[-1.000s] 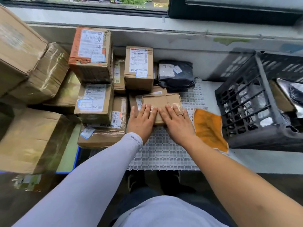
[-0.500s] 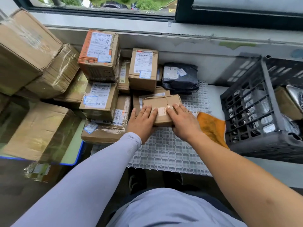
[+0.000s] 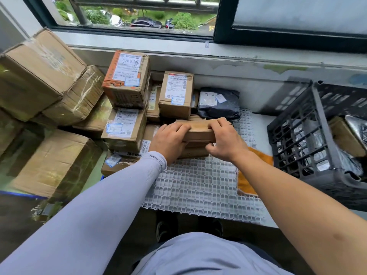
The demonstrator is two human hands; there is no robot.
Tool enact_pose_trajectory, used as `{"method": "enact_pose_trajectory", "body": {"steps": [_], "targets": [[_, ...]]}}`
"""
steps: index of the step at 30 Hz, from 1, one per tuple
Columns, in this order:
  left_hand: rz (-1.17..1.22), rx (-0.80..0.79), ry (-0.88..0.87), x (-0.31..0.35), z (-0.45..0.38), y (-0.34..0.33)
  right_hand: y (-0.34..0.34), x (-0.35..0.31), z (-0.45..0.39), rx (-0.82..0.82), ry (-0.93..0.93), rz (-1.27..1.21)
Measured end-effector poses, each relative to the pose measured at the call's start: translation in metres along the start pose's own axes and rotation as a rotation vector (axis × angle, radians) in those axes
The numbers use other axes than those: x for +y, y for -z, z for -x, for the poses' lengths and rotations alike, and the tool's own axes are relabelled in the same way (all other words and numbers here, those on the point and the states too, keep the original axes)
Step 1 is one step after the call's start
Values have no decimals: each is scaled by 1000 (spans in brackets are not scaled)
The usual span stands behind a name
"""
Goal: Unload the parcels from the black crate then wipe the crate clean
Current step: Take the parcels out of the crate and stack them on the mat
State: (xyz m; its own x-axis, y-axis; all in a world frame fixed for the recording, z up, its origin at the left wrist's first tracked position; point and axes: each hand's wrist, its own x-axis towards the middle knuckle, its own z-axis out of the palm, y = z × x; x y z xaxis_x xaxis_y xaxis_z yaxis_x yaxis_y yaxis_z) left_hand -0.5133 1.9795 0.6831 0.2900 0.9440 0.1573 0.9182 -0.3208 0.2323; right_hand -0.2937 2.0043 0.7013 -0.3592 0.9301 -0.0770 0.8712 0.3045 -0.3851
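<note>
Gripping a plain brown parcel (image 3: 199,130), left hand (image 3: 168,142) and right hand (image 3: 224,140).

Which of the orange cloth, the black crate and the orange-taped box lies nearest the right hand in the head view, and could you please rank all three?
From the right hand:
1. Orange cloth, just below its wrist on the white mat.
2. Black crate, farther right.
3. Orange-taped box, up left on the stack.

Both hands, left (image 3: 170,140) and right (image 3: 224,140), reach forward with fingers curled over in a grip.
</note>
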Motion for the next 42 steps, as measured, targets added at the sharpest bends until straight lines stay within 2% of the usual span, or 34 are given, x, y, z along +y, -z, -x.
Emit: {"method": "enact_pose_trajectory", "body": {"steps": [4,10,15,19,23,31,37,40,42], "targets": [[-25,-16,3,1,1,-1,-1,0,-2,2,28,20],[-83,-138,21,15,1,-5,-6,-2,5,53,114,67],[-25,-94,74,25,-7,-2,-3,4,6,171,142,-6],[91,-44,177,31,-11,6,0,8,4,289,-15,-161],[159,-33,222,38,-12,11,1,10,4,277,-72,-205],[258,-123,383,43,-21,24,4,7,3,279,-17,-131],[273,-97,429,40,-23,29,7,4,0,287,12,-97],[370,-56,453,39,-23,32,7,2,0,281,-63,-196],[496,-38,505,36,-23,34,5,0,-4,299,-171,-358]]}}
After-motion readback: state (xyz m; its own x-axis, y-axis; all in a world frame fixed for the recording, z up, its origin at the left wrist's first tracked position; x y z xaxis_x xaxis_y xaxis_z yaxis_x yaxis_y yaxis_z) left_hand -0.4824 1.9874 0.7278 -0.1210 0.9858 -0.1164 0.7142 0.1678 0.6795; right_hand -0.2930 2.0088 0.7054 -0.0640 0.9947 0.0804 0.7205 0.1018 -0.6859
